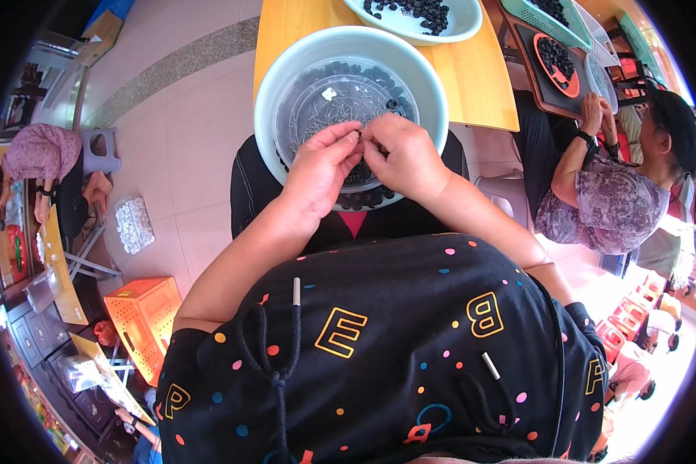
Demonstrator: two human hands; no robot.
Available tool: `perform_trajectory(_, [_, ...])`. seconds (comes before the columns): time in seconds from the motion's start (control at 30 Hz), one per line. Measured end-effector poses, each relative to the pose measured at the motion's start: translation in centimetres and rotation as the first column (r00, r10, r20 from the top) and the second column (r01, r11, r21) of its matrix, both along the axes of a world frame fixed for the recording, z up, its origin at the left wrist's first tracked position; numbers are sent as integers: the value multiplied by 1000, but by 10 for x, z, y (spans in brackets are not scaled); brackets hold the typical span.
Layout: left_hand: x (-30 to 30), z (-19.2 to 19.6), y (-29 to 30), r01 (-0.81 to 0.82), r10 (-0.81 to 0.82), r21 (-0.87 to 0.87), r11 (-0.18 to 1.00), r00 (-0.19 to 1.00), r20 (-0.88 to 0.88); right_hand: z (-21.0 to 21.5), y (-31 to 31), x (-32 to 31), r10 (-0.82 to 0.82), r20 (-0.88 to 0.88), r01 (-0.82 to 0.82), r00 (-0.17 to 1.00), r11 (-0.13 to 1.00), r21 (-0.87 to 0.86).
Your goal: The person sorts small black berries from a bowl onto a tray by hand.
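My left hand (326, 164) and my right hand (406, 156) meet over a pale blue-green basin (267, 104) in front of me. Fingers of both are closed, with fingertips almost touching. A small dark piece shows at the left fingertips; the right fingers pinch something too small to make out. Inside the basin sits a clear round dish (292, 116) holding many thin metal pins (329, 116) and a small whitish piece (329, 93). Small black parts (361, 200) lie around and under this dish, partly hidden by my hands.
The basin's far side meets a yellow wooden table (479, 93), which bears another basin (462, 32) of black parts. At right a person (607, 178) sits by an orange plate (571, 83) of black parts. An orange crate (141, 317) and a bag of whitish pieces (134, 224) stand left.
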State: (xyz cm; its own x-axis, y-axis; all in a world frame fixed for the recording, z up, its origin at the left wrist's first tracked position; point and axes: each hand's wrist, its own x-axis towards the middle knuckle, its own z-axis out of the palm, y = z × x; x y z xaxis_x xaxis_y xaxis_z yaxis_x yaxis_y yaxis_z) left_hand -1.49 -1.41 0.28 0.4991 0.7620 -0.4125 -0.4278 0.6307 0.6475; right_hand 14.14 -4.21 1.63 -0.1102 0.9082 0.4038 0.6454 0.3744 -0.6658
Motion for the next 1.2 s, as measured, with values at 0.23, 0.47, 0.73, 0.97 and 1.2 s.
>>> perform_trajectory(0.23, [1,-6,-5,20,-14,61,998,996,-93,5,-2,0,-30,63,33,998,998,-54])
perform_trajectory(0.47, [-1,-3,-7,62,-60,42,997,997,-50,6,-3,-2,-40,-140,18,989,988,-153])
perform_trajectory(0.73, [-1,-2,-4,61,-59,-26,998,997,58,-5,0,-1,-6,-217,-2,976,999,-37])
perform_trajectory(0.97, [1,5,8,57,-53,-50,997,996,68,-1,3,1,59,-106,-48,993,994,102])
perform_trajectory(1.2, [0,22,15,164,-140,138,977,975,-170,5,6,11,-38,-165,32,986,999,-35])
